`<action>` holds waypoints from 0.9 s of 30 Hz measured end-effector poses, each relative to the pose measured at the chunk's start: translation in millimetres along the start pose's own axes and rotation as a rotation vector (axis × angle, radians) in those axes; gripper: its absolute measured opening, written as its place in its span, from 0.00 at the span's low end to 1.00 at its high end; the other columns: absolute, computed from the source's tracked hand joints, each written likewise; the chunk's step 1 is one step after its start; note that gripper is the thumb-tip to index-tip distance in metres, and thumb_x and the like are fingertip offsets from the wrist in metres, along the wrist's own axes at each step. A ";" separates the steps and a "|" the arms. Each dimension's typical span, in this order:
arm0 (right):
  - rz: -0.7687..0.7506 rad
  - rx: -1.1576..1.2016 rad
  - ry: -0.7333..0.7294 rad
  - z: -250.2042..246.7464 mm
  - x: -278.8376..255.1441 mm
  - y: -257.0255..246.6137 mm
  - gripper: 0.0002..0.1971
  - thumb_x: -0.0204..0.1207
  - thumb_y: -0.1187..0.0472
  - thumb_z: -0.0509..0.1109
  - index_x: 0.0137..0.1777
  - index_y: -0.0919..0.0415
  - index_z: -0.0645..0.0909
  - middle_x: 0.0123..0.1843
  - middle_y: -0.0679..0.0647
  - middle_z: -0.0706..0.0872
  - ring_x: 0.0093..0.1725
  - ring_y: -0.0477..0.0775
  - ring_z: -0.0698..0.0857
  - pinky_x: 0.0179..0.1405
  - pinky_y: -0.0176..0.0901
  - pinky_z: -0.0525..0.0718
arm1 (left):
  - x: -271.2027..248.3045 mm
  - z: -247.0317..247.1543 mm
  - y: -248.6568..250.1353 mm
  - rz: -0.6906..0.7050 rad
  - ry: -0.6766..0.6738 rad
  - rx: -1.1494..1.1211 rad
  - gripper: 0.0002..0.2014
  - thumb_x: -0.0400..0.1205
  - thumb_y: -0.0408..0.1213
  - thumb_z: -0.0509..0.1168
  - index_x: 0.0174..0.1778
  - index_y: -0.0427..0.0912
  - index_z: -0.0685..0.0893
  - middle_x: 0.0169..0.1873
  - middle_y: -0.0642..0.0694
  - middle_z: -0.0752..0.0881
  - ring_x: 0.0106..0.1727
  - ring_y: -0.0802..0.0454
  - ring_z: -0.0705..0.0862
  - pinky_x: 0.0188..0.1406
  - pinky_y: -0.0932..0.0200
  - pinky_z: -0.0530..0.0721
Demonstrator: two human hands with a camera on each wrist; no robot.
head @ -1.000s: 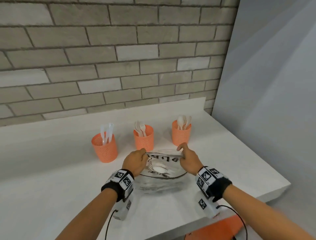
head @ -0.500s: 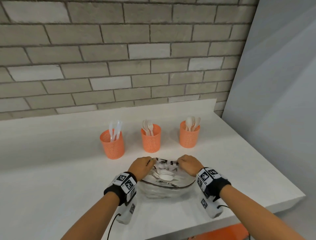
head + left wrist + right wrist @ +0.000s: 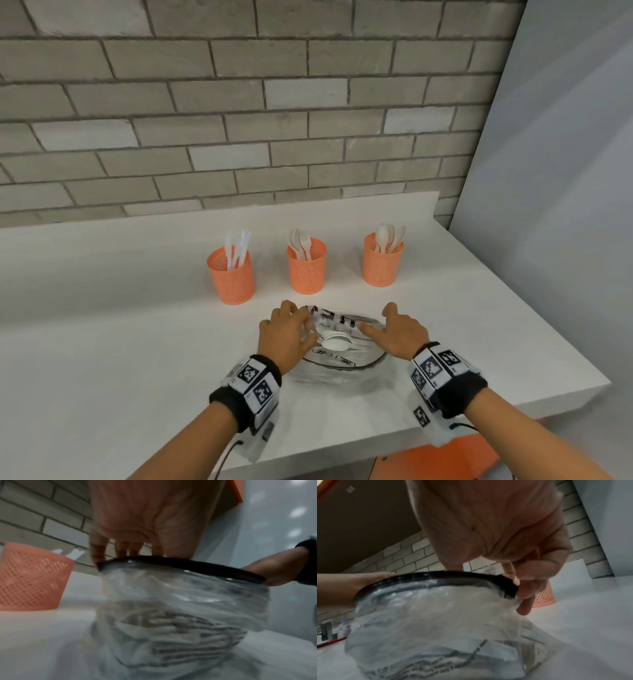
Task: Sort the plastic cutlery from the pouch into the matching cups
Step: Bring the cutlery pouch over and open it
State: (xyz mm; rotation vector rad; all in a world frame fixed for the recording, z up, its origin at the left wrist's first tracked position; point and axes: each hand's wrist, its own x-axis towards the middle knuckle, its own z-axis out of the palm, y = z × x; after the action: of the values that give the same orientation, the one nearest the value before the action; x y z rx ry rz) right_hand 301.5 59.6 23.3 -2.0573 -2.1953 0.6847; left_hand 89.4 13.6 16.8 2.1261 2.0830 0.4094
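Observation:
A clear plastic pouch with a black rim lies on the white counter, its mouth spread wide. White spoons show inside it. My left hand grips the left end of the rim, fingers curled over the edge. My right hand pinches the right end of the rim. Behind the pouch stand three orange mesh cups: the left cup holds knives, the middle cup forks, the right cup spoons.
A grey brick wall backs the counter, and a plain grey wall closes the right side. The counter's front edge runs close under my wrists, with something orange below it. A small bottle stands far left.
Both hands have lowered the pouch's top edge and pulled its ends apart, so the mouth is wider and the spoons inside show. The head view has tilted slightly.

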 end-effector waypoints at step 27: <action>-0.272 -0.082 0.231 25.4 -21.8 9.0 0.17 0.78 0.68 0.55 0.58 0.54 0.82 0.57 0.56 0.83 0.52 0.59 0.84 0.40 0.39 0.70 | -24.1 3.4 -22.1 -0.124 -0.402 0.002 0.40 0.71 0.41 0.72 0.77 0.49 0.59 0.73 0.45 0.63 0.68 0.42 0.73 0.61 0.46 0.79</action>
State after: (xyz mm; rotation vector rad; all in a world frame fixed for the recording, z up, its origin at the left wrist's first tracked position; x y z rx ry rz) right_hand 303.8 31.8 2.8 -1.7195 -2.3347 0.3185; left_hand 69.1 -9.3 5.0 1.8737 1.9612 -0.0361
